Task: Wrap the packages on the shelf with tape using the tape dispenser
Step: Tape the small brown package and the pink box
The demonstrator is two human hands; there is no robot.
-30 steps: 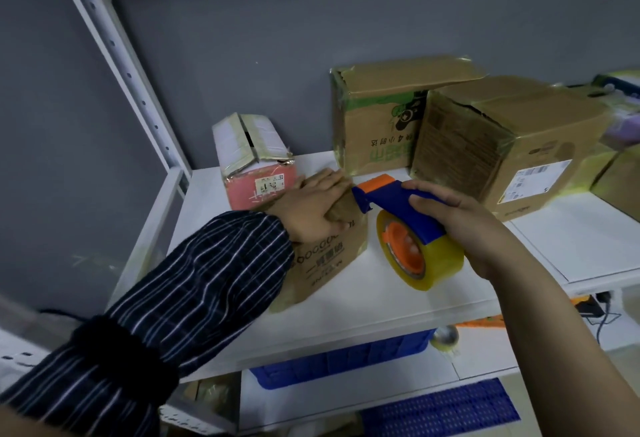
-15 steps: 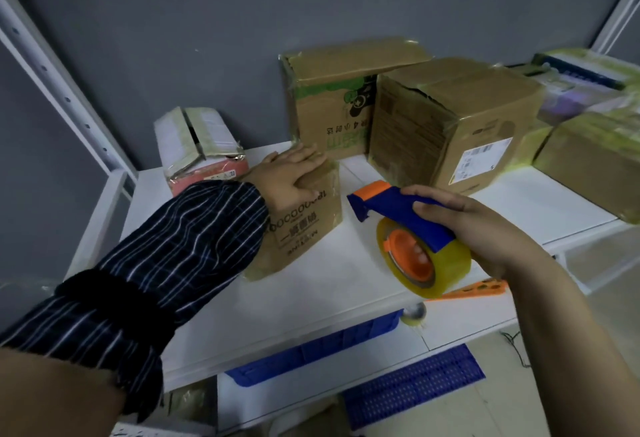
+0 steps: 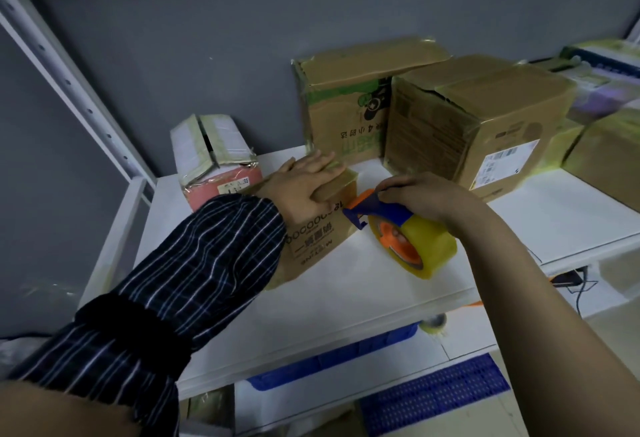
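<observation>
The small box (image 3: 322, 232) sits left of the shelf's (image 3: 346, 287) middle. Its right end faces the tape dispenser (image 3: 391, 215), whose orange nose seems just to touch it. The right grip (image 3: 426, 194) is curled round the dispenser. The left grip (image 3: 304, 187) lies flat, pressing the box top.

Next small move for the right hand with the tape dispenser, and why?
Probably press the front of the tape dispenser onto the side of the small box and pull it up over the top. The left hand lies flat on the box, steadying it, and the right hand holds the dispenser with its front right beside that side.
</observation>
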